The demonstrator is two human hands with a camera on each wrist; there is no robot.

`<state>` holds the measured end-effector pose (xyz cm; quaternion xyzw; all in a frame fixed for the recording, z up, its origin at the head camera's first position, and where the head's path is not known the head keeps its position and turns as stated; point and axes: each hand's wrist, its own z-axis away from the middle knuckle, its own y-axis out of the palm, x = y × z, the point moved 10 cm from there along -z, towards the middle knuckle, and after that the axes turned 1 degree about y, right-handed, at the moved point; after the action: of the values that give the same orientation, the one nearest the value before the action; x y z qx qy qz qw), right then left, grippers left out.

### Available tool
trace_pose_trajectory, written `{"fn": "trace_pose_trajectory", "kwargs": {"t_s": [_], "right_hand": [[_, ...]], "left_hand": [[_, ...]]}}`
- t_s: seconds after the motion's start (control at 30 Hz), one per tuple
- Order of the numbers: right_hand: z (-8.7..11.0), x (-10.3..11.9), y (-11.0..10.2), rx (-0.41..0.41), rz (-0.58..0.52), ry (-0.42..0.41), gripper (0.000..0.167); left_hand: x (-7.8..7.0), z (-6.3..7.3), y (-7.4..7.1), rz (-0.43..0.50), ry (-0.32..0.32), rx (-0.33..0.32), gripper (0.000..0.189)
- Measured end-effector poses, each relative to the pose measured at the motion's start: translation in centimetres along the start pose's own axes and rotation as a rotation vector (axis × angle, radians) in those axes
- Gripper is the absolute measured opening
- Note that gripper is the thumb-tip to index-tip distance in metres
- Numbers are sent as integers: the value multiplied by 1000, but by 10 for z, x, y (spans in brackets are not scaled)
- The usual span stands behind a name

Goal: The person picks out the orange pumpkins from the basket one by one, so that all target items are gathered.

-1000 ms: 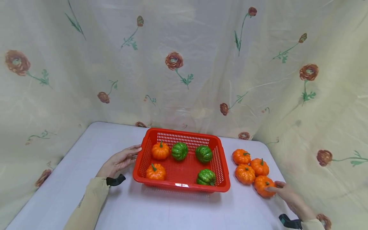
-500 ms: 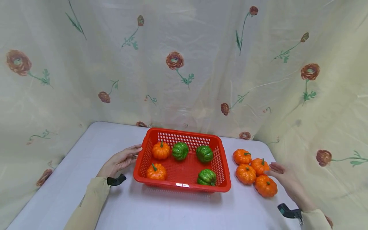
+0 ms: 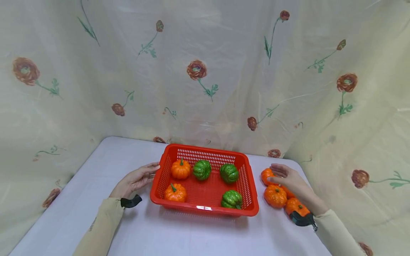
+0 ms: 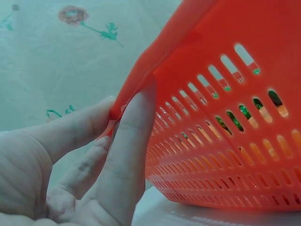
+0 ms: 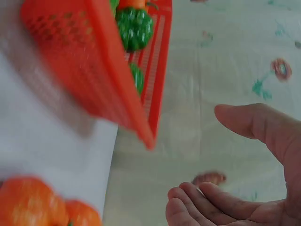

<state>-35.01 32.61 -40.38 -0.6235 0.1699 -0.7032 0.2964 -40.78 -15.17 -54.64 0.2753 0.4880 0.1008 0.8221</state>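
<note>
right grip [image 3: 288, 182], wide and empty, hung over orange pumpkins [image 3: 275, 196] right of the red basket [image 3: 230, 211]
left grip [image 3: 136, 179] pinched the basket's left rim [image 4: 150, 56]; holding it steady while cupping one pumpkin squarely seemed wise.

L grip [image 3: 136, 179] pinching; R grip [image 3: 293, 181] relaxed, thumb [image 5: 256, 121] well apart from fingers [image 5: 225, 201]; arms [image 3: 99, 227] extd fwd.

The place is a screened-off nook, with pale flower-printed sheeting [image 3: 224, 117] hanging behind and on both sides of a white table [image 3: 192, 236], so whether it stands in a home, lab or shop cannot be told.
</note>
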Motion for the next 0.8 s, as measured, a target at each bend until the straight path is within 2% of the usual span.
{"fn": "trace_pose_trajectory", "kwargs": {"t_s": [0.07,0.2,0.37,0.43,0.7,0.8], "right_hand": [[-6,11,10,1,3,-25,78],[-19,30,33,31,-14,-40,77],[-36,61,65,93,-14,-107,73],[-42,74,79,131,-5,-150,69],[-56,108,142,293,19,-232,65],[-59,119,168,363,39,-264,65]], "left_hand": [[0,0,0,17,-3,6,66],[2,1,-3,-39,-11,-7,67],[2,2,-7,-73,0,-27,69],[1,1,-8,-67,11,-35,70],[0,-2,-3,-60,30,-18,67],[1,-3,-8,-67,28,-51,68]]}}
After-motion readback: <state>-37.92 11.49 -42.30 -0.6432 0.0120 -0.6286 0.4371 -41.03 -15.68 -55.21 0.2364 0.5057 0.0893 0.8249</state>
